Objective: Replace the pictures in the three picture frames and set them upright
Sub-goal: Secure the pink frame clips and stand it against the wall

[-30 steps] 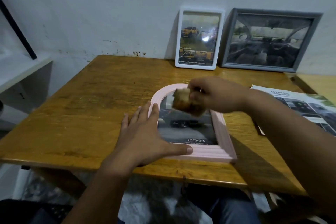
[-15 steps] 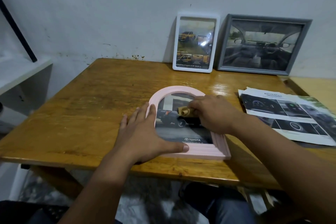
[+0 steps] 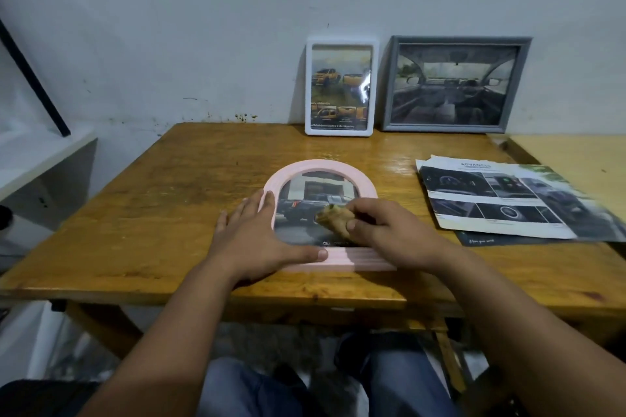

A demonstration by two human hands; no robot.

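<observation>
**Now: pink frame flat on the table, both your hands on it**

Here the pink arched frame [image 3: 338, 167] lies flat on the wooden table [image 3: 169, 213], face up, near the front edge. Inside it you can see a picture of a dark pickup truck.

Your left hand [image 3: 261, 240] rests flat on the left side of the pink frame. The fingers are straight and spread, and the thumb lies along the bottom rail of the frame. It grips nothing; it only presses down.

Your right hand [image 3: 389, 234] is over the right lower part of the pink frame. Its fingers are curled around a small crumpled brownish cloth [image 3: 333, 217], which touches the glass over the truck picture.

Behind the pink frame, at the far edge of the table, the white frame [image 3: 341, 42] stands upright against the wall, with a picture of yellow trucks in it. Just to the right of it the grey frame [image 3: 457, 41] also stands upright against the wall and shows a car interior.

To the right of the pink frame, apart from it, printed car brochure sheets [image 3: 508, 200] lie flat on the table.
</observation>
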